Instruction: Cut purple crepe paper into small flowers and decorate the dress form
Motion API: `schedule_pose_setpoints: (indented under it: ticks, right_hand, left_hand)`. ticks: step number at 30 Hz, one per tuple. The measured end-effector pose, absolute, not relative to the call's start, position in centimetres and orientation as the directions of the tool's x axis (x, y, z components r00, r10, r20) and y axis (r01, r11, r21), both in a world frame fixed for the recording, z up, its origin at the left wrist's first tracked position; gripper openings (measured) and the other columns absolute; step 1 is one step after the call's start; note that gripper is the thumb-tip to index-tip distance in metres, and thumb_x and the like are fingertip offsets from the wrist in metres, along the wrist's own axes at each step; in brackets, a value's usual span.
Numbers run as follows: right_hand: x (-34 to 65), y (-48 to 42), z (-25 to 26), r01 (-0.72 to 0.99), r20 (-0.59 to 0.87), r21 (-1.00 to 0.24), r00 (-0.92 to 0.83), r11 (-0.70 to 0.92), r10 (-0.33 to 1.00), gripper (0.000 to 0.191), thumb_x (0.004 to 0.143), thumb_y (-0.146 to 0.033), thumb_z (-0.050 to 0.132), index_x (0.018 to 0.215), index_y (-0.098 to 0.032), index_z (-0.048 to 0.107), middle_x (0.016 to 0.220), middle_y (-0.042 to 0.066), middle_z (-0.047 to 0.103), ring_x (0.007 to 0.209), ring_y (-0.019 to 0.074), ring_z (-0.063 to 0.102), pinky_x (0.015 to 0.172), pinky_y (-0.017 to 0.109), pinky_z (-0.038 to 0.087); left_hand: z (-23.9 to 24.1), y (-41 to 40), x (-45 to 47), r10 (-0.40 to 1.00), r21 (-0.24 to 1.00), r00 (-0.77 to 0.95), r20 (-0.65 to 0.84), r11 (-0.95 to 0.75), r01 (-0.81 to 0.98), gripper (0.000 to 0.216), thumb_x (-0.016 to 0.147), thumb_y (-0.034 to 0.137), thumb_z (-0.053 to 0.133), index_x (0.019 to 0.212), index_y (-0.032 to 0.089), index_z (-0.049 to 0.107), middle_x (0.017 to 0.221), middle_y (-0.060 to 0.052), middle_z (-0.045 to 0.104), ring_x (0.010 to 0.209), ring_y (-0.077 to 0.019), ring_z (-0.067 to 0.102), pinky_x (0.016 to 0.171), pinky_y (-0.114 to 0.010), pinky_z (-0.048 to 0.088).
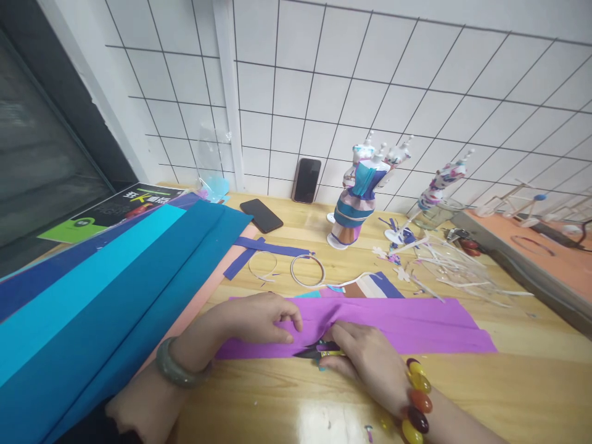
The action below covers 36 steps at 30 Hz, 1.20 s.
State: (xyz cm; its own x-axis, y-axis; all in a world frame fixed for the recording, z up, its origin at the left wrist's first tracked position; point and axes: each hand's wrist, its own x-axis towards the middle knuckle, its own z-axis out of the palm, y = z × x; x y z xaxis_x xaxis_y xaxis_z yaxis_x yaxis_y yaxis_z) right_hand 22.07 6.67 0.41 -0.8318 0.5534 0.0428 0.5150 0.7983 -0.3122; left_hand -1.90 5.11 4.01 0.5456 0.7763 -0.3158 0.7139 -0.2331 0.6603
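A long strip of purple crepe paper (416, 324) lies across the wooden table (509, 394). My left hand (256, 317) rests on its left part, fingers curled and pressing the paper down. My right hand (365, 357) is closed around small scissors (319, 353) with dark blades and a yellow-green handle, at the strip's near edge. The blades point left, toward my left hand. A grey-green bangle circles my left wrist and an amber bead bracelet my right.
Blue and teal paper sheets (106, 290) are stacked at the left. Two phones (261, 215) lie and lean at the back wall. Small dress-form figures (356, 200) stand behind. White paper rings (307, 270), scraps and strips litter the middle. An orange board (550, 259) lies at right.
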Motion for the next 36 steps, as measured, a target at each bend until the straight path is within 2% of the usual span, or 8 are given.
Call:
schedule_pose_setpoints:
  ticks: [12, 23, 30, 36]
  right_hand:
    - [20.9, 6.8, 0.0, 0.503, 0.070, -0.284, -0.839, 0.817, 0.540, 0.059, 0.087, -0.067, 0.022, 0.074, -0.019, 0.055, 0.069, 0.004, 0.066, 0.060, 0.0215, 0.063, 0.054, 0.032, 0.043]
    - [21.2, 6.6, -0.1, 0.488, 0.107, -0.321, -0.833, 0.811, 0.543, 0.063, 0.091, -0.063, 0.015, 0.076, -0.019, 0.058, 0.070, 0.005, 0.069, 0.062, 0.0204, 0.065, 0.056, 0.031, 0.045]
    - [21.0, 6.5, 0.2, 0.494, 0.108, -0.322, -0.828, 0.808, 0.550, 0.061, 0.088, -0.066, 0.020, 0.073, -0.020, 0.056, 0.068, 0.004, 0.067, 0.058, 0.0200, 0.062, 0.053, 0.030, 0.043]
    - [20.3, 6.3, 0.4, 0.488, 0.070, -0.328, -0.841, 0.808, 0.537, 0.061, 0.088, -0.067, 0.021, 0.080, -0.018, 0.059, 0.074, 0.007, 0.068, 0.067, 0.0224, 0.064, 0.059, 0.032, 0.046]
  left_hand:
    - [3.7, 5.2, -2.0, 0.776, 0.669, 0.546, -0.316, -0.226, 0.708, 0.030, 0.074, 0.025, 0.060, 0.104, 0.025, 0.066, 0.090, 0.000, 0.063, 0.079, -0.0163, 0.055, 0.064, -0.023, 0.039]
    - [3.6, 5.2, -2.1, 0.768, 0.692, 0.559, -0.314, -0.217, 0.688, 0.030, 0.074, 0.025, 0.060, 0.104, 0.026, 0.065, 0.097, 0.000, 0.065, 0.085, -0.0169, 0.058, 0.068, -0.024, 0.042]
    - [3.6, 5.2, -2.1, 0.769, 0.690, 0.562, -0.305, -0.228, 0.687, 0.030, 0.075, 0.027, 0.058, 0.104, 0.026, 0.064, 0.094, -0.001, 0.065, 0.084, -0.0180, 0.058, 0.065, -0.024, 0.042]
    - [3.4, 5.2, -2.2, 0.758, 0.703, 0.588, -0.283, -0.253, 0.665, 0.030, 0.076, 0.026, 0.059, 0.105, 0.025, 0.064, 0.096, 0.000, 0.065, 0.087, -0.0174, 0.058, 0.070, -0.024, 0.042]
